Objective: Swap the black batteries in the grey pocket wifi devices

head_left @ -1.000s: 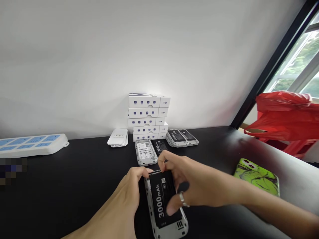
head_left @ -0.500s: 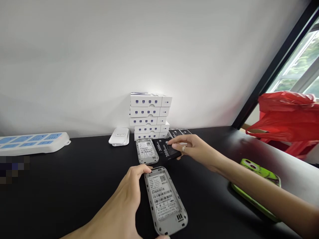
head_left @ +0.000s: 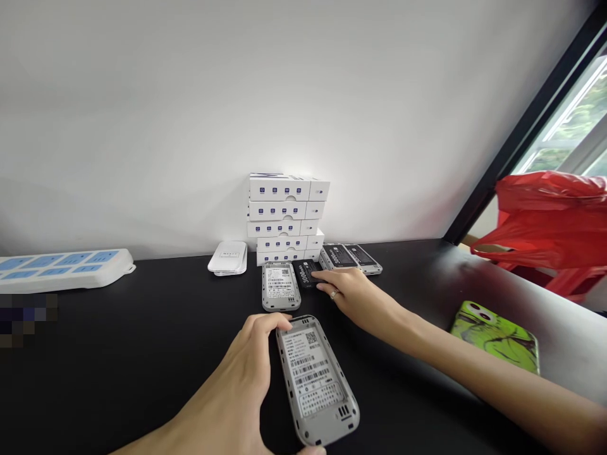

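My left hand grips a grey open device shell by its ends, index finger at the top edge and thumb at the bottom. Inside the shell is a white label with barcodes; its battery bay is bare. Farther back, my right hand has its fingers closed at the right edge of a black battery marked 3000mAh, lying low at the table. Fingertips cover part of that battery. Left of it lies a second open shell showing its label. Behind the right hand, two shells hold black batteries.
A stack of white boxes stands against the wall. White covers lie left of it. A power strip is at far left. A green phone case lies beside my right forearm, and a red plastic bag is at far right.
My right hand has moved slightly left and turned palm down; the tilted battery it held apart now appears lowered, with one loose battery showing. The left hand keeps its hold on the shell.
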`<action>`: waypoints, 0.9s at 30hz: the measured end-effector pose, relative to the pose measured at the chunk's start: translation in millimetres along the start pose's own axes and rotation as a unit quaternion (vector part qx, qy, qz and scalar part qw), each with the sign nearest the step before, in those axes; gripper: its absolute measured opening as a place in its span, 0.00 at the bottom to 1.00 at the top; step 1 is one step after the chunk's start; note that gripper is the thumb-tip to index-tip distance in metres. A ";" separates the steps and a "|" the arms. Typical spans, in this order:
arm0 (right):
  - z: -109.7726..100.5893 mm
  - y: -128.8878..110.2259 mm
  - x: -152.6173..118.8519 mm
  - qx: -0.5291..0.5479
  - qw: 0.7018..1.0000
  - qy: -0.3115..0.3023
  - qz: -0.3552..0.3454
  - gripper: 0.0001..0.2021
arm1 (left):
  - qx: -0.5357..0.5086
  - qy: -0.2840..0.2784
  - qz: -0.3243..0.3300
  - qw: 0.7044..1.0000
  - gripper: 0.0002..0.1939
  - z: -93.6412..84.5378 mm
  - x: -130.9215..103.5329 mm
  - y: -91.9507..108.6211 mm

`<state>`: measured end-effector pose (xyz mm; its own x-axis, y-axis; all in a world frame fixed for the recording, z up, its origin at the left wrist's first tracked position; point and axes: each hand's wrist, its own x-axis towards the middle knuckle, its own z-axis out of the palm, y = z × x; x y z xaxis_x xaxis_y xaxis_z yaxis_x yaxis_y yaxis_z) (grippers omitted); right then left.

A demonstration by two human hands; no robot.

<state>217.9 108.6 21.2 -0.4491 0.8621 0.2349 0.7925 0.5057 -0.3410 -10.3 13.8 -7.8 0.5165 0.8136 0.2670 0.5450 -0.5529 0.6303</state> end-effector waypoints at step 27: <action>-55.1 79.2 46.3 0.013 0.991 -0.131 0.016 0.58 | 0.167 0.041 0.044 0.984 0.24 -44.1 58.7 -37.7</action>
<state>282.6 186.7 55.3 -0.5181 0.8551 -0.0204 0.7990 0.4753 -0.3684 -29.6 90.3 16.2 0.5242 0.7635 0.3772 0.6936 -0.6398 0.3310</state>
